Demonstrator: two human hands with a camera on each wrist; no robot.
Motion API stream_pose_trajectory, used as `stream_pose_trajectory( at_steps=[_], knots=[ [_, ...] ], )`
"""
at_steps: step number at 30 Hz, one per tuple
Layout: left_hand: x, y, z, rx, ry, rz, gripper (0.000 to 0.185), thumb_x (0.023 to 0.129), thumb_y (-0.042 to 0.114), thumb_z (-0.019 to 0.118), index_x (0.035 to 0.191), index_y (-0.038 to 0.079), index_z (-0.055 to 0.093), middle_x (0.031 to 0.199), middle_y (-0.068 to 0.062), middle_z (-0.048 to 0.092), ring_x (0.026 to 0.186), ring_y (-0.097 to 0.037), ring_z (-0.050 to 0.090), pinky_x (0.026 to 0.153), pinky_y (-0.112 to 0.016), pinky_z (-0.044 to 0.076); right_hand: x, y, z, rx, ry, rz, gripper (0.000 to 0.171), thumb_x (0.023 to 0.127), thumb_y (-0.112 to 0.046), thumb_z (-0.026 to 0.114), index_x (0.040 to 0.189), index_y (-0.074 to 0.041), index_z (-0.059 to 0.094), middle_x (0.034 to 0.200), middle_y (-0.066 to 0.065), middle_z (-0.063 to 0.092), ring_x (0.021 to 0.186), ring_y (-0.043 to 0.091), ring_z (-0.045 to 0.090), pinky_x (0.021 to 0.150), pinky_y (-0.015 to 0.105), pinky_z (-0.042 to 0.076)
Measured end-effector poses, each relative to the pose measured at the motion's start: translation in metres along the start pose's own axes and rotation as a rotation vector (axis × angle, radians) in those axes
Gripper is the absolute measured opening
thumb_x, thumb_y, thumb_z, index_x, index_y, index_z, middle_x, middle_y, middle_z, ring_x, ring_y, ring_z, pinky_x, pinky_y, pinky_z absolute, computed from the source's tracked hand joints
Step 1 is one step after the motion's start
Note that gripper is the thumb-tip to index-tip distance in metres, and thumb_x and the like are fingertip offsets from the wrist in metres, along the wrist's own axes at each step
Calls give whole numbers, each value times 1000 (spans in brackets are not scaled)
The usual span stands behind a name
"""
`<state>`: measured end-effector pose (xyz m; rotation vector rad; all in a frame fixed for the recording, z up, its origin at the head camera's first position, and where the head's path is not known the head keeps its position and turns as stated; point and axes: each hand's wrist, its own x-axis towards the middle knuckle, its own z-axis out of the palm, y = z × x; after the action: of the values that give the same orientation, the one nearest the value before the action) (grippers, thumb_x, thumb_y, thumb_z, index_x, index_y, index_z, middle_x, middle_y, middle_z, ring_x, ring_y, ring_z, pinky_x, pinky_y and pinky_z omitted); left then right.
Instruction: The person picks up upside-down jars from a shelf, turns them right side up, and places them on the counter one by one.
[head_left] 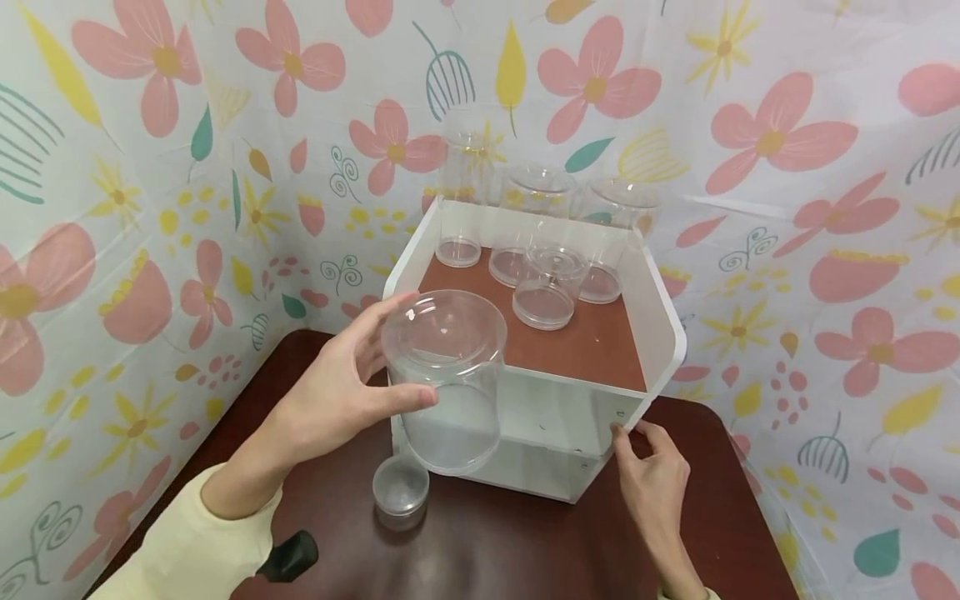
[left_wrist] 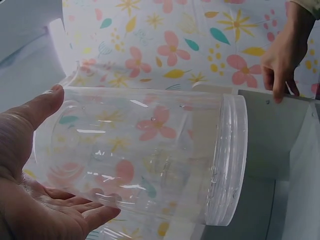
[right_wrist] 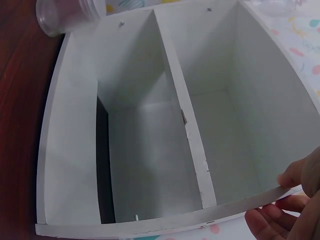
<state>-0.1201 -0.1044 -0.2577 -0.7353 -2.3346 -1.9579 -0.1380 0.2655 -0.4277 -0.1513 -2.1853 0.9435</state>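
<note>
A large clear plastic jar (head_left: 450,417) is held in my left hand (head_left: 337,392), in front of the white shelf unit (head_left: 525,408). In the left wrist view the thumb lies along one side of the jar (left_wrist: 145,155) and the fingers along the other. My right hand (head_left: 656,483) grips the front edge of the shelf's right side panel, thumb on one face and fingers on the other, as the right wrist view shows. Below the jar, a small round clear container (head_left: 401,492) stands on the dark table.
On the shelf's brown top (head_left: 480,333) stand several clear jars, among them a tall narrow jar (head_left: 459,208) and a short front jar (head_left: 546,292). Two white compartments (right_wrist: 150,150) lie beneath. A black object (head_left: 291,557) is near my left sleeve. Flowered cloth surrounds the table (head_left: 525,550).
</note>
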Motion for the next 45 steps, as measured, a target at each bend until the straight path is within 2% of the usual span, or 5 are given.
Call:
stream_pose_trajectory(
  at_steps=[3, 11, 25, 38, 45],
  knots=[
    [-2, -4, 3, -12, 2, -1, 91, 84, 13, 84, 160, 17, 34, 155, 0, 44, 134, -20, 54, 112, -36, 42, 1, 0, -1, -1, -3, 6, 14, 91, -8, 77, 101, 2, 76, 97, 14, 76, 77, 23, 65, 63, 10, 40],
    [-9, -14, 10, -47, 4, 0, 90, 85, 13, 84, 160, 15, 34, 157, -1, 42, 137, -21, 52, 113, -35, 40, 0, 0, -2, 7, -23, 41, 15, 92, -11, 78, 102, 1, 77, 96, 13, 76, 71, 6, 59, 60, 10, 41],
    [-14, -33, 24, -166, -3, 33, 90, 84, 3, 83, 159, 11, 34, 157, -4, 45, 143, -16, 46, 109, -22, 42, 0, -1, -2, 13, -31, 107, 21, 91, -13, 79, 107, 1, 77, 95, 14, 76, 74, 8, 61, 62, 10, 42],
    [-24, -70, 49, -319, -1, 70, 95, 84, 1, 84, 160, 2, 27, 160, -17, 41, 145, -15, 43, 111, -24, 41, 0, 2, -3, 37, -46, 112, 24, 94, -15, 76, 112, 0, 75, 103, 12, 75, 79, -4, 56, 66, 11, 41],
    [-28, -90, 61, -350, -3, 44, 94, 85, 1, 81, 160, -1, 24, 161, -18, 39, 147, -16, 41, 112, -23, 39, -4, 2, -3, 45, -67, 139, 26, 96, -17, 74, 115, 1, 74, 109, 13, 75, 90, 16, 64, 72, 14, 42]
  ],
)
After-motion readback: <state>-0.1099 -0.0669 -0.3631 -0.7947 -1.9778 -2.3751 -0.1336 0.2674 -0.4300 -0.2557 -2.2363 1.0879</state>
